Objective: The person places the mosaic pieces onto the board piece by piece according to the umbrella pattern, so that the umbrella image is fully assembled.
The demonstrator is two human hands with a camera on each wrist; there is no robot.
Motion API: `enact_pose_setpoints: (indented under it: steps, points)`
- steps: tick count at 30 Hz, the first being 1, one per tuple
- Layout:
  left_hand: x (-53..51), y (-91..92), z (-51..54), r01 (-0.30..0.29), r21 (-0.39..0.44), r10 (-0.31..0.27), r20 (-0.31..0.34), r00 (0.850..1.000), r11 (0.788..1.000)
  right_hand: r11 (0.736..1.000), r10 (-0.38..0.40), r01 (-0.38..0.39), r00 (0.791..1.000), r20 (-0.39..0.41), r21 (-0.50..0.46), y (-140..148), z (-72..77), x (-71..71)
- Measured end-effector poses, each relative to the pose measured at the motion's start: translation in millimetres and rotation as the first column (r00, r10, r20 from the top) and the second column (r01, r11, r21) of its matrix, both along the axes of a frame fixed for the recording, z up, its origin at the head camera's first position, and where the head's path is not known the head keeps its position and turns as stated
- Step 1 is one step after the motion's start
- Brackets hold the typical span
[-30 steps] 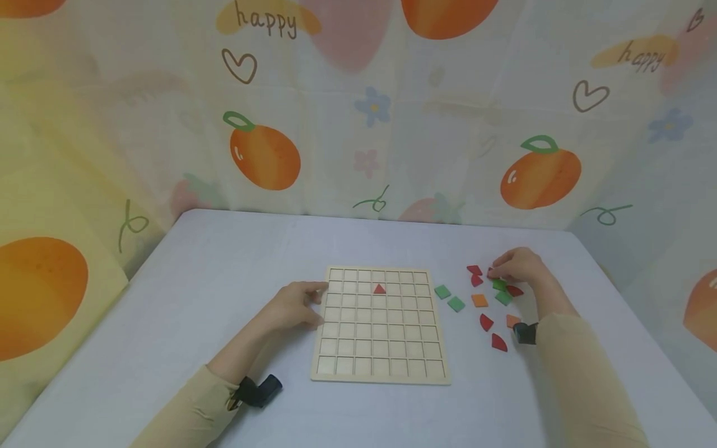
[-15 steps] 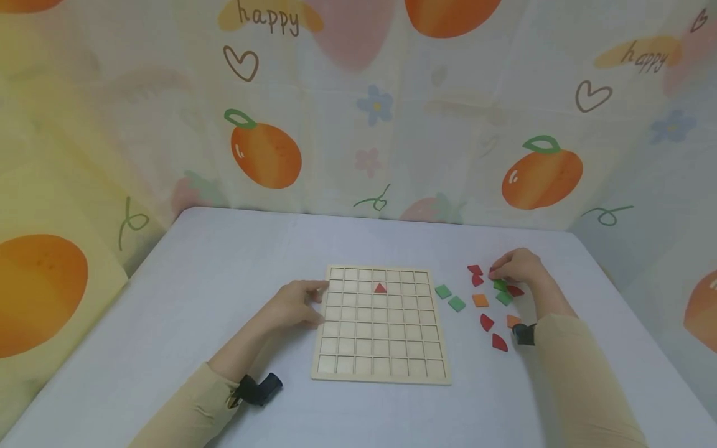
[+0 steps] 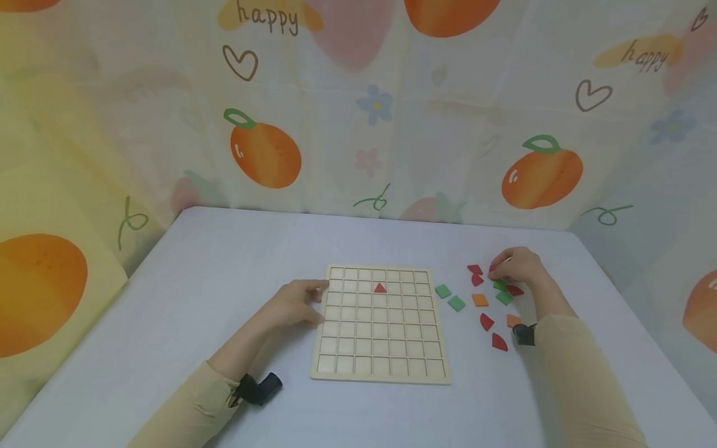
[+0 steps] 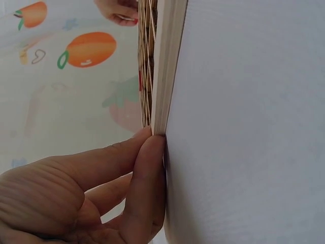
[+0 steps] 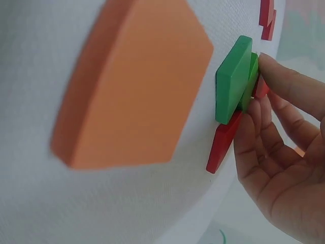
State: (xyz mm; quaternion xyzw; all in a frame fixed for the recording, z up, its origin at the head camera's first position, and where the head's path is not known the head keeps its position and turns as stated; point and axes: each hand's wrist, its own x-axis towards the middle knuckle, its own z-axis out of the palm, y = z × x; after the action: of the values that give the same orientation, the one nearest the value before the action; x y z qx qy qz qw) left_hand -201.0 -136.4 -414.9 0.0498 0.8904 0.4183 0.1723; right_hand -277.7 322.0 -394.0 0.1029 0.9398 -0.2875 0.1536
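In the head view, a pale wooden grid board [image 3: 381, 381] lies mid-table, with one red triangle tile [image 3: 380, 288] in its upper part. My left hand [image 3: 291, 305] touches the board's left edge with fingertips and thumb, set apart along it; the left wrist view shows them against the rim. Over at the right, my right hand [image 3: 520, 264] pinches a small red tile [image 5: 261, 88] between its fingertips, which hide most of its shape. Close by lie a light green tile [image 3: 499, 284], a darker green tile [image 5: 234, 79] and a red tile [image 5: 223, 142].
Two green tiles [image 3: 456, 303] lie just right of the board. Around them are an orange tile [image 3: 480, 300], red quarter-circle tiles [image 3: 500, 342] and more red tiles [image 3: 476, 280]. Another orange tile [image 5: 142, 86] is under my right wrist. A printed cloth [image 3: 336, 124] hangs behind the table.
My right fingertips have shifted very slightly, and a little more of the red tile shows between them. The left hand and the board stay where they were.
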Motion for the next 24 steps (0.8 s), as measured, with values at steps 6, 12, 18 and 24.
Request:
enact_pose_setpoints:
  steps: [6, 12, 18, 24]
  points:
    - [0.8, 0.0, 1.4, -0.002, -0.003, 0.002, 0.002, 1.000, 1.000, 1.000, 0.000, -0.001, 1.000, -0.009, -0.010, -0.4, 0.0, 1.7]
    - [2.0, -0.7, 2.2, 0.005, 0.009, -0.005, -0.002, 1.000, 1.000, 1.000, 0.005, -0.005, 1.000, -0.017, -0.025, 0.8, -0.8, 1.8]
    - [2.4, -0.2, 2.9, 0.002, 0.006, -0.002, -0.004, 1.000, 1.000, 0.999, -0.008, 0.006, 0.999, -0.036, -0.054, 0.5, -0.1, 1.4]
    - [2.3, 0.1, 3.1, 0.001, -0.005, -0.001, -0.006, 1.000, 1.000, 0.996, 0.013, -0.018, 0.998, -0.064, -0.085, -3.9, 3.6, 1.7]
